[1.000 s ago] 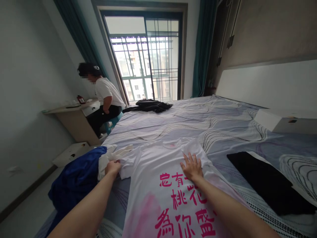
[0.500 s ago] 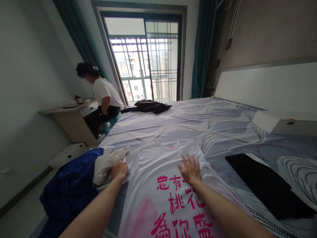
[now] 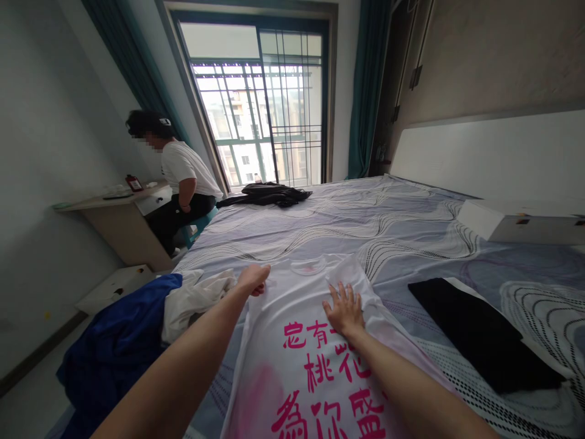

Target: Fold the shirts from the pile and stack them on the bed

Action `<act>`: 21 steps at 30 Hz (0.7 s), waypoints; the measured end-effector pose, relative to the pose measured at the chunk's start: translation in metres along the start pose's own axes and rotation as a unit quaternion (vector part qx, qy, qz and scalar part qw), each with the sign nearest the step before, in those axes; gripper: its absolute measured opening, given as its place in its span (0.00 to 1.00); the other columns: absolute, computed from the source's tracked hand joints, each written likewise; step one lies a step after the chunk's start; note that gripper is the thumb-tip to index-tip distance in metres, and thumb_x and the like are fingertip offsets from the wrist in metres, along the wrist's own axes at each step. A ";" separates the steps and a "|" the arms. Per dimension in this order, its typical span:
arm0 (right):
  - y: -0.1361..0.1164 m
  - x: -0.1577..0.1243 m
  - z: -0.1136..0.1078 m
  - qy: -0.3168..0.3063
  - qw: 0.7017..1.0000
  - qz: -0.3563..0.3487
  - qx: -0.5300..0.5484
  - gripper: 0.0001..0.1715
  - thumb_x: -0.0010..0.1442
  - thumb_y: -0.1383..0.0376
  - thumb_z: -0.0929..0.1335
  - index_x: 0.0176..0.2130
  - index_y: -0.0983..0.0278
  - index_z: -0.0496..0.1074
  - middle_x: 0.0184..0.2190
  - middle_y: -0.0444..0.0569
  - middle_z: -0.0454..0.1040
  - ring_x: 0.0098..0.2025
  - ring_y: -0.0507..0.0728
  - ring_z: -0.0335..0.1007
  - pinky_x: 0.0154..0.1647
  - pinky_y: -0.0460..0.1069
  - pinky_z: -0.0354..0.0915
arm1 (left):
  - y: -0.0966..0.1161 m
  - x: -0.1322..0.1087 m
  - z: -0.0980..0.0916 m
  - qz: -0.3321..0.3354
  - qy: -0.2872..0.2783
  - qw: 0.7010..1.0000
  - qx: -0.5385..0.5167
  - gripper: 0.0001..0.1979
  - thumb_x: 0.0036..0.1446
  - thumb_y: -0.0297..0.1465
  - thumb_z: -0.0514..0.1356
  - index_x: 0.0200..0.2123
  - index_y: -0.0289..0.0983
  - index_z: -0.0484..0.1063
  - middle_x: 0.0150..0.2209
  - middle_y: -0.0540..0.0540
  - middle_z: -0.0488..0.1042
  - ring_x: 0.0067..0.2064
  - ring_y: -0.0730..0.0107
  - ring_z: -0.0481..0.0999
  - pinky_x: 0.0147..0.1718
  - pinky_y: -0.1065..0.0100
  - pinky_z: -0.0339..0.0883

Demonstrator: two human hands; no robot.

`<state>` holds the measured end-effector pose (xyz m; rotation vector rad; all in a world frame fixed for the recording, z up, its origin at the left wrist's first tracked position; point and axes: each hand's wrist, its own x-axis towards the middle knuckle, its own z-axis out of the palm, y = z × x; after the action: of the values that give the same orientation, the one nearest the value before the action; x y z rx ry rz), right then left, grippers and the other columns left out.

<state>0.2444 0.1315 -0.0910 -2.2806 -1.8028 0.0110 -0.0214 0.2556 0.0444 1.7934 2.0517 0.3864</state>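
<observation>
A white T-shirt [image 3: 292, 317] with large pink characters lies spread on the bed [image 3: 365, 225] in front of me. My right hand [image 3: 343, 311] rests flat on its upper right part, fingers apart, just above the print. My left hand [image 3: 253, 279] is closed on the shirt's left sleeve and has it folded inward, near the collar.
A blue garment [image 3: 114, 347] and a cream cloth [image 3: 196, 296] are heaped at the bed's left edge. A folded black garment [image 3: 475, 332] lies to the right, dark clothes [image 3: 267, 194] at the far side. Another person [image 3: 176, 177] sits at a desk [image 3: 119, 216] by the window.
My left hand has carried the shirt's left sleeve from the bed's left edge inward toward the collar. My right hand has stayed pressed on the shirt.
</observation>
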 end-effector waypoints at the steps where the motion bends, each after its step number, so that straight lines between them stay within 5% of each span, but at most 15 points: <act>1: 0.000 0.000 0.000 -0.001 1.000 0.001 0.002 0.37 0.66 0.47 0.59 0.69 0.54 0.56 0.72 0.50 0.49 0.73 0.68 0.37 0.69 0.65 0.33 | 0.008 -0.001 0.010 0.016 -0.018 1.000 0.000 0.31 0.60 0.51 0.49 0.36 0.29 0.77 0.31 0.31 0.80 0.35 0.51 0.81 0.37 0.58 0.72; 5: 0.001 0.002 0.000 -0.002 1.000 0.000 0.009 0.37 0.66 0.47 0.59 0.69 0.54 0.56 0.72 0.50 0.48 0.73 0.68 0.37 0.69 0.64 0.32 | 0.007 -0.012 0.042 0.087 -0.020 0.995 0.036 0.33 0.66 0.48 0.40 0.52 0.29 0.73 0.51 0.28 0.77 0.52 0.52 0.77 0.51 0.56 0.68; 8: 0.002 0.002 0.002 0.002 1.000 -0.002 0.015 0.37 0.65 0.47 0.59 0.69 0.54 0.56 0.72 0.51 0.48 0.73 0.68 0.37 0.68 0.64 0.32 | -0.025 -0.030 0.064 0.117 -0.018 0.990 0.079 0.31 0.65 0.43 0.45 0.64 0.33 0.62 0.67 0.33 0.61 0.68 0.51 0.59 0.63 0.50 0.55; 13: 0.003 0.002 0.006 0.011 0.999 -0.007 0.033 0.38 0.65 0.47 0.60 0.69 0.55 0.57 0.72 0.52 0.48 0.72 0.70 0.37 0.68 0.65 0.31 | -0.070 -0.051 0.086 0.098 -0.009 0.984 0.151 0.34 0.65 0.47 0.44 0.71 0.43 0.50 0.74 0.42 0.43 0.73 0.42 0.39 0.66 0.36 0.38; 17: 0.003 0.004 0.001 -0.002 0.999 -0.003 0.048 0.38 0.65 0.47 0.60 0.69 0.56 0.57 0.72 0.52 0.48 0.73 0.70 0.36 0.69 0.66 0.31 | -0.050 -0.070 0.096 0.055 0.036 0.969 0.237 0.30 0.66 0.41 0.43 0.69 0.43 0.55 0.72 0.38 0.50 0.71 0.34 0.46 0.61 0.26 0.39; 21: 0.001 -0.005 -0.013 0.015 0.997 -0.059 0.052 0.37 0.67 0.53 0.59 0.70 0.63 0.54 0.73 0.52 0.44 0.74 0.67 0.33 0.70 0.65 0.29 | -0.014 -0.131 0.133 0.190 0.111 0.941 0.256 0.31 0.60 0.23 0.45 0.67 0.34 0.60 0.70 0.35 0.54 0.72 0.43 0.47 0.65 0.32 0.38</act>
<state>0.2458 0.1245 -0.0794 -2.0903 -1.8729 0.0473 0.0412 0.1177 -0.0662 2.5816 2.0800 0.1685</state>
